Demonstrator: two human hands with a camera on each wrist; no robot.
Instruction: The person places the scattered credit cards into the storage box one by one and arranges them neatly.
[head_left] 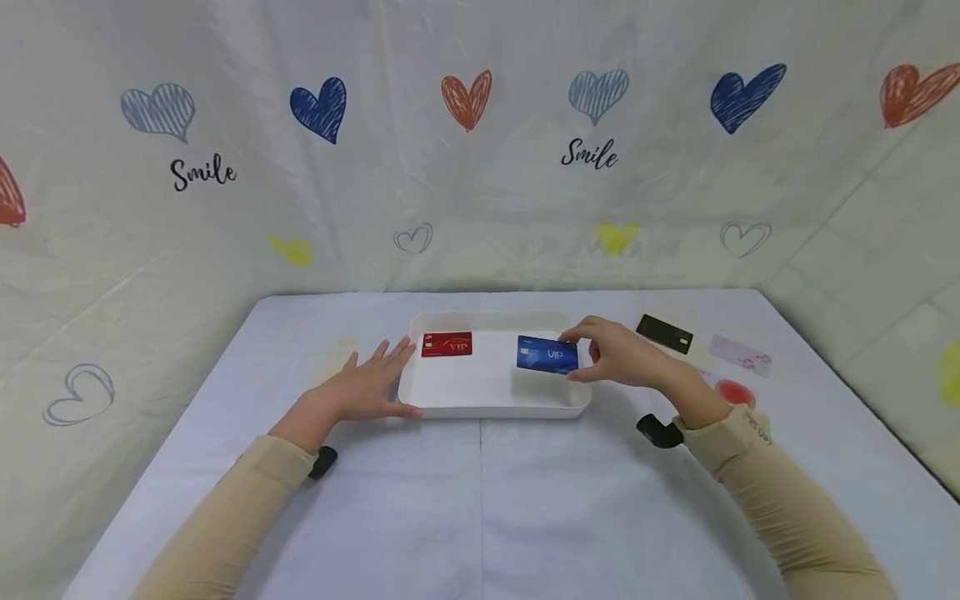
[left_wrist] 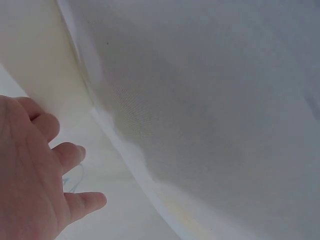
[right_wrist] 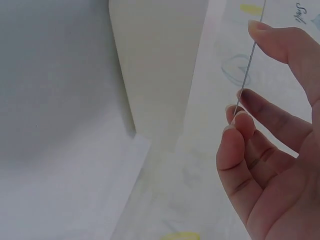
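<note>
While right hand pinches blue "VIP" card, left hand spread open, red "VIP" card in tray

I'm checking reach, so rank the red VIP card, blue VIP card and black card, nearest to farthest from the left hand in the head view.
1. Red VIP card: in tray, left side.
2. Blue VIP card: pinched in the right hand.
3. Black card: right of the tray.

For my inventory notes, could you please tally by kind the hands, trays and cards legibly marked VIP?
Hands: 2 (left hand, right hand)
Trays: 1 (white tray)
VIP cards: 2 (red card, blue card)
Total: 5
</note>
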